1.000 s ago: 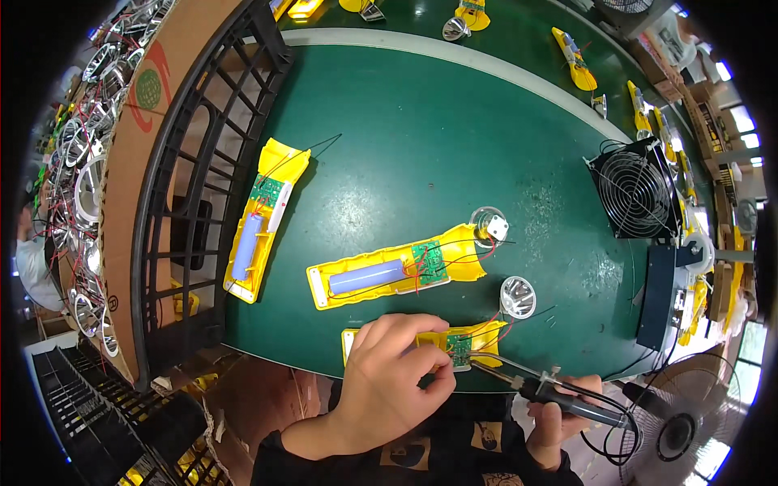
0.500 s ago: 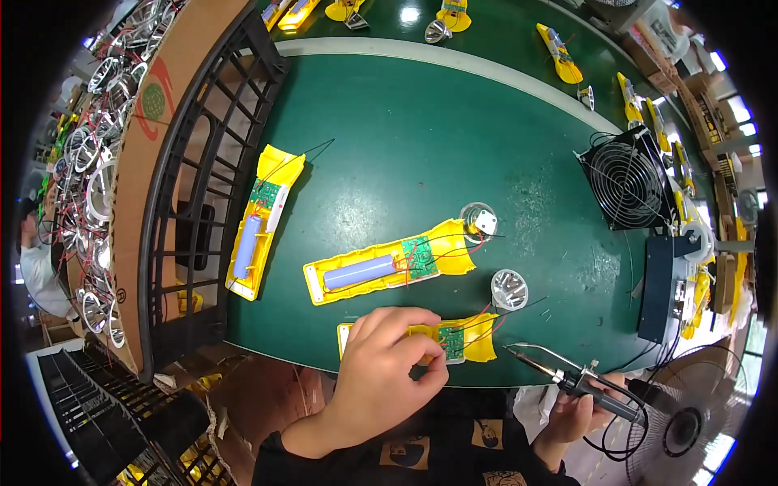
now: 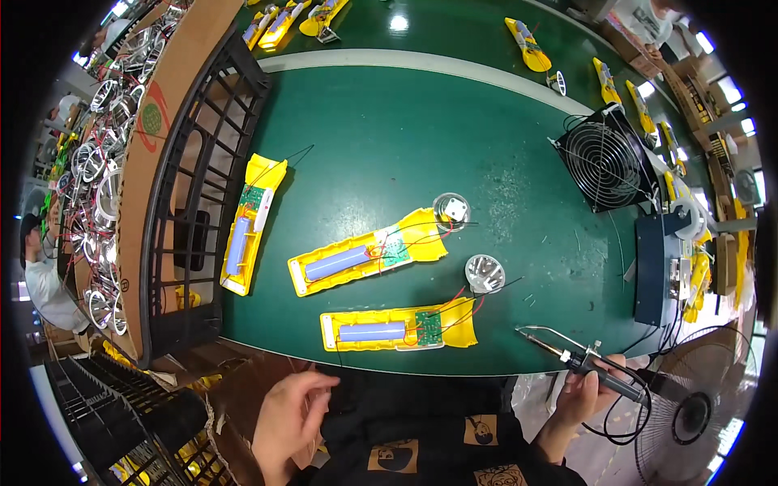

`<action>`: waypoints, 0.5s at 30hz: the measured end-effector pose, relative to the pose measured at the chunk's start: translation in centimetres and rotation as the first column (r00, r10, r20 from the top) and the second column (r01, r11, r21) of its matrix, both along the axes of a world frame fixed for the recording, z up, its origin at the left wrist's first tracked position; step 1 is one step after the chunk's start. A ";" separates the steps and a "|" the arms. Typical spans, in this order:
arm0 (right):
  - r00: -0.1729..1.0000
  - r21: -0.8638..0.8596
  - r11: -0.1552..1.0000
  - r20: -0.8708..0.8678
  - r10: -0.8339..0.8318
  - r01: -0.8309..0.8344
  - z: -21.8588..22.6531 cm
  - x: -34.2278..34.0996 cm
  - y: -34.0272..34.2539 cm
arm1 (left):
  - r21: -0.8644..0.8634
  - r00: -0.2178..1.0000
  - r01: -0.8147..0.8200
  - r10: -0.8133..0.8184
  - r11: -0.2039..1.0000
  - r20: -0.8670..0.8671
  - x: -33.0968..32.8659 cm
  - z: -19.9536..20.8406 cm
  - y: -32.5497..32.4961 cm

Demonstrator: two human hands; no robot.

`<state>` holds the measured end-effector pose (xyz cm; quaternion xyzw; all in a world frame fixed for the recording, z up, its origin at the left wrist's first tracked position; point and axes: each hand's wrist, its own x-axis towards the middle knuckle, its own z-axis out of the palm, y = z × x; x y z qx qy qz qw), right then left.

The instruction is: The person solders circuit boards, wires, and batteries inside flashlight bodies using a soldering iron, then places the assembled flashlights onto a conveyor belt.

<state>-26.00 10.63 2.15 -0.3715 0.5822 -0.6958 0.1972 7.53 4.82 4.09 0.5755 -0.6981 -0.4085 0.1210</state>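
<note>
My right hand (image 3: 582, 398) grips a soldering iron (image 3: 609, 381) with a thin metal tube running beside its tip, over the table's front edge. My left hand (image 3: 293, 417) is just off that edge, thumb and forefinger closed near the end of a thin black wire (image 3: 339, 358). That wire runs from the nearest yellow flashlight housing (image 3: 463, 324), which lies open with a blue battery cell (image 3: 371, 332) and a green circuit board (image 3: 428, 328). By its wide end stands a silver reflector (image 3: 485, 275). Behind lies a second open housing (image 3: 423, 231) with a reflector (image 3: 451, 211).
Another open housing (image 3: 235, 279) lies left, beside a black plastic crate (image 3: 158, 267) and a carton (image 3: 134, 202) of reflectors. At right are a square black fan (image 3: 608, 162) and a dark blue box unit (image 3: 655, 275). More housings (image 3: 528, 47) lie beyond the pale strip.
My left hand has moved from over the nearest housing down and left past the table edge, uncovering its battery cell. The right hand still holds the soldering iron. The whole view has shifted slightly.
</note>
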 end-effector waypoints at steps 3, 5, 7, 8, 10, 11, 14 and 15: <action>1.000 0.003 1.000 0.017 -0.018 0.018 0.1 -0.1 0.2 | -0.213 0.982 0.121 -0.148 0.970 -0.115 -0.5 -0.4 0.1; 1.000 0.021 1.000 0.012 -0.015 0.015 0.1 -0.1 0.3 | -0.342 0.942 0.257 -0.313 0.904 -0.120 -0.7 -0.7 -0.2; 1.000 0.011 1.000 0.017 -0.013 0.013 0.2 -0.1 0.4 | -0.380 0.945 0.212 -0.288 0.900 -0.154 -1.0 -0.7 -0.4; 1.000 0.009 1.000 0.016 -0.005 0.005 0.2 -0.1 0.4 | -0.400 0.941 0.198 -0.289 0.895 -0.179 -1.2 -0.6 -0.5; 1.000 0.007 1.000 0.017 0.005 -0.005 0.3 0.1 0.3 | -0.485 0.949 0.132 -0.251 0.865 -0.189 -2.1 -0.9 -1.1; 1.000 0.021 1.000 0.013 0.001 -0.001 0.4 0.3 0.3 | -0.566 0.952 0.078 -0.230 0.821 -0.202 -2.7 -1.0 -1.4; 1.000 0.037 0.999 -0.001 0.010 -0.010 1.0 1.1 -0.2 | -0.633 0.936 0.040 -0.250 0.773 -0.246 -4.5 -1.8 -2.8; 1.000 0.018 1.000 -0.007 0.022 -0.022 1.2 1.5 -0.4 | -0.621 0.933 0.024 -0.240 0.783 -0.267 -5.1 -1.9 -3.0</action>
